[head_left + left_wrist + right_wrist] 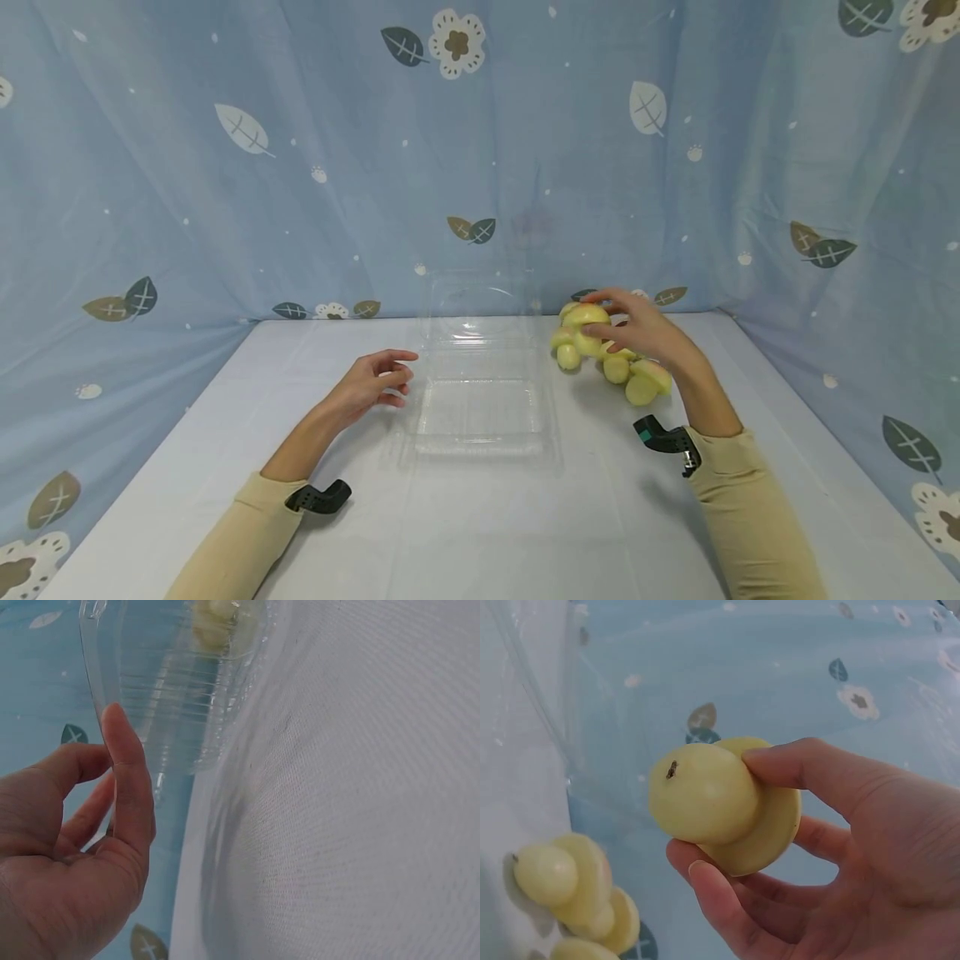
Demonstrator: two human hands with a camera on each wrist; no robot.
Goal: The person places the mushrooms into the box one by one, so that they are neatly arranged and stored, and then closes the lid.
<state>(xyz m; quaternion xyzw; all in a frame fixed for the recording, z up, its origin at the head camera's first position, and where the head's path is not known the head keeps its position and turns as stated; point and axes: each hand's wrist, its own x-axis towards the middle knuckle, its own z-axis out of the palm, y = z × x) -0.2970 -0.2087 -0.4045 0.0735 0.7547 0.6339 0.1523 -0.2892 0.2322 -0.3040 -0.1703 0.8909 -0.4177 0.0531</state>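
My right hand (633,325) grips a pale yellow toy mushroom (705,791) by its cap, between thumb and fingers. Its rounded stem, with a dark mark on the end, faces left in the right wrist view. Several more yellow mushrooms (648,382) lie just below and around that hand. A clear plastic clamshell box (480,446) stands at mid-table with its lid (480,304) raised at the back. Beside the box's left edge is my left hand (367,385), fingers loosely bent. In the left wrist view its fingertips overlap the clear rim; firm contact cannot be told.
White cloth covers the table (480,533). Behind and at both sides hangs a blue curtain (480,150) with leaf and flower prints. A black band device sits on each wrist, over beige sleeves (750,517).
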